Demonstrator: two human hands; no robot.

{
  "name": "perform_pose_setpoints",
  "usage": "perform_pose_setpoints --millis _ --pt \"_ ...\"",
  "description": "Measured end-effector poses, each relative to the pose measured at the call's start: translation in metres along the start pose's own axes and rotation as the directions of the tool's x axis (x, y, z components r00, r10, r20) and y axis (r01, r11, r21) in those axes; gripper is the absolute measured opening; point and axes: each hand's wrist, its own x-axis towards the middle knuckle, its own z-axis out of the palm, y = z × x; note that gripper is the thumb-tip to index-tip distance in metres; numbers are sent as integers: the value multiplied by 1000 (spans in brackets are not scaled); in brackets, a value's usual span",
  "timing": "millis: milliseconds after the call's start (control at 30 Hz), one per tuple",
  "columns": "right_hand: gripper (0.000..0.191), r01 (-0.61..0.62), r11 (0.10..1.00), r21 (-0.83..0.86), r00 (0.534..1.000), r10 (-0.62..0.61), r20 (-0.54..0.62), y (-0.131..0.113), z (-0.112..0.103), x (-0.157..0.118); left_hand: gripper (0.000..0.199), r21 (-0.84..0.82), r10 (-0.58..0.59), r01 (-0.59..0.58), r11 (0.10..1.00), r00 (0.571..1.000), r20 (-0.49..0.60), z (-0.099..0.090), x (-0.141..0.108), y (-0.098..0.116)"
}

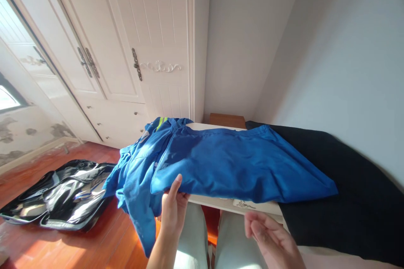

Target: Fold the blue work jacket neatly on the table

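A smooth blue garment (227, 164) lies spread and folded across a narrow white table, its long hem toward me. At its near left corner, my left hand (175, 204) grips the edge, thumb on top and fingers underneath. My right hand (268, 235) is in the air just below the near hem, apart from the cloth. Its fingers are curled in toward the thumb, slightly blurred, and nothing shows in them. Under and beside the left end lies a crumpled blue work jacket (135, 168) with yellow-green stripes, one sleeve hanging over the table's edge.
A black cloth (341, 214) covers the surface to the right. An open suitcase (59, 197) holding several items lies on the red wooden floor at left. White wardrobes (158, 21) stand behind the table. A brown wooden piece (227, 120) sits at the back by the wall.
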Motion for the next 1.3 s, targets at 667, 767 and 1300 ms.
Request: perform_pose_setpoints --millis 667,767,1300 --pt "38 99 746 658 970 76 -231 -36 7 79 35 -34 -46 37 999 932 -360 9 26 24" --pt "34 158 793 588 931 79 -357 -54 -23 93 37 -25 -50 44 999 944 -326 2 28 22" --pt "22 308 916 256 815 -115 -567 -73 -120 68 29 -88 -176 157 984 941 -289 -7 37 28"
